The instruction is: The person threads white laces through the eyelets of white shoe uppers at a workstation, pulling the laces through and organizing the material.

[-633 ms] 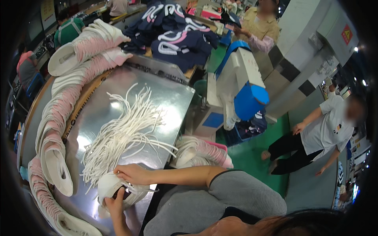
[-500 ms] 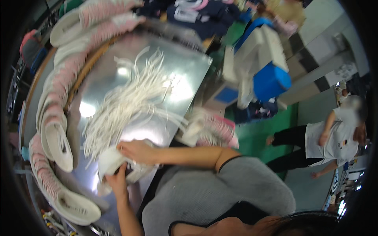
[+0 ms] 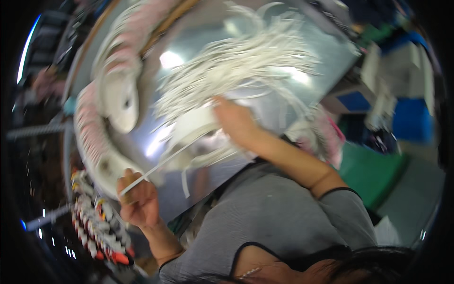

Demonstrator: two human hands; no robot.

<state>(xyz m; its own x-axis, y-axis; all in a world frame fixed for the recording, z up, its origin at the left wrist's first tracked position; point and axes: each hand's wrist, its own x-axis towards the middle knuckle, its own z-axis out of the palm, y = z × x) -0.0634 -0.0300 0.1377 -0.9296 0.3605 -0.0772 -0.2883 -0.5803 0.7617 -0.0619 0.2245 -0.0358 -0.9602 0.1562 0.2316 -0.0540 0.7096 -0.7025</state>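
Observation:
My left hand (image 3: 139,199) is raised at the lower left, its fingers closed on the end of a white shoelace (image 3: 163,164). That lace runs taut and slanting up to a white shoe (image 3: 195,124) on the metal tabletop. Fingers of my right hand (image 3: 234,122) grip the shoe's far right side; motion blur hides the exact fingertip contact. A second loose lace end (image 3: 185,183) hangs down beside the shoe. Just beyond, a large heap of white shoelaces (image 3: 236,59) lies spread over the shiny table (image 3: 326,71).
Rows of nested white-and-pink shoes (image 3: 92,130) curve along the table's left side. More pink-and-white shoes (image 3: 326,135) sit near the right edge. Shoes with orange and red parts (image 3: 101,227) hang or stand below left. A blue container (image 3: 412,119) is at the far right.
My left hand has moved from the shoe out to the lower left, drawing a lace out straight. My right hand stays at the shoe. The whole view has shifted and turned.

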